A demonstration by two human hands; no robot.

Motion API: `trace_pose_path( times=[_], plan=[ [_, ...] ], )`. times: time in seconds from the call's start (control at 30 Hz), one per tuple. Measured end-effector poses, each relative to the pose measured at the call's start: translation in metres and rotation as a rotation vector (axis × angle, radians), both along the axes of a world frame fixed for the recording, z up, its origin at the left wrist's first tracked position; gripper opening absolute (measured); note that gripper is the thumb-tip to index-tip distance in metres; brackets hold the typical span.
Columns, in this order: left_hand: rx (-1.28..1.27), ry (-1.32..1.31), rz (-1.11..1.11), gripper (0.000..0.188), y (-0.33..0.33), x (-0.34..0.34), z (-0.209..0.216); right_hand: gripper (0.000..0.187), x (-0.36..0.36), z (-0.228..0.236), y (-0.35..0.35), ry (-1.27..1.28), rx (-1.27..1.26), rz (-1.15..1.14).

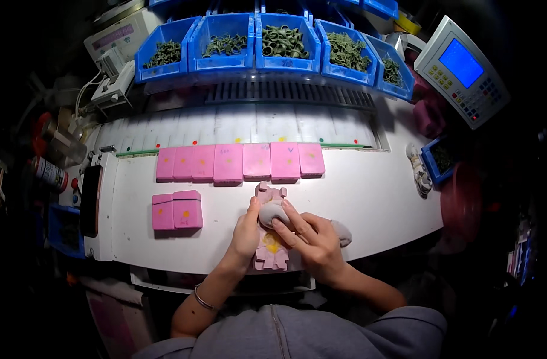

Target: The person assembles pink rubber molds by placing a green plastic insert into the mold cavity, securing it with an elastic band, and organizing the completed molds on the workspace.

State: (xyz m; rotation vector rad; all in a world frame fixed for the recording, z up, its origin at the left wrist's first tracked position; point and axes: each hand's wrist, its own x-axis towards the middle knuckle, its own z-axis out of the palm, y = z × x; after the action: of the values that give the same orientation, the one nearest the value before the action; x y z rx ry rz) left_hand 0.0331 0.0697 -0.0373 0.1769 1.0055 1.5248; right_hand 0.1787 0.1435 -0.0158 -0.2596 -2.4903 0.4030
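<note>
Pink piece (272, 244) on bench (369, 206), before the person. Right hand (312, 242) pinches grey pad (272, 210) against it; left hand (245, 236) at its left side, grip hidden. Pad work seems mid-way; whether the nine blocks (228, 163) beyond are done, can't tell.

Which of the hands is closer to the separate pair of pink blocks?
Left. The left hand is to the right of the pair of pink blocks, across a gap; the right hand is farther right.
</note>
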Motion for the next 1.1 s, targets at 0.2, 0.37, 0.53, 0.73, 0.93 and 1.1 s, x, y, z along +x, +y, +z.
trace_pose_path(
  times=[0.2,0.37,0.53,0.73,0.93,1.1],
  plan=[
    [-0.007,0.119,-0.148,0.060,-0.008,-0.004,-0.001,0.050,-0.001,0.004,0.001,0.018,0.005,-0.106],
    [-0.059,0.290,0.034,0.057,-0.005,0.006,-0.009,0.047,0.006,-0.011,-0.004,-0.049,0.028,-0.062],
    [0.105,1.287,0.323,0.049,-0.018,0.003,-0.008,0.055,0.024,-0.015,0.002,-0.132,-0.153,-0.122],
    [0.108,1.575,0.425,0.038,-0.026,0.027,-0.006,0.042,-0.002,0.014,-0.008,0.118,-1.569,0.034],
    [0.156,0.326,-0.095,0.062,-0.029,-0.005,0.017,0.027,0.000,0.028,-0.002,0.043,-0.978,0.083],
    [0.079,0.056,-0.230,0.066,-0.035,-0.012,0.023,0.041,0.002,0.046,-0.024,0.085,-0.007,0.160]
  ],
)
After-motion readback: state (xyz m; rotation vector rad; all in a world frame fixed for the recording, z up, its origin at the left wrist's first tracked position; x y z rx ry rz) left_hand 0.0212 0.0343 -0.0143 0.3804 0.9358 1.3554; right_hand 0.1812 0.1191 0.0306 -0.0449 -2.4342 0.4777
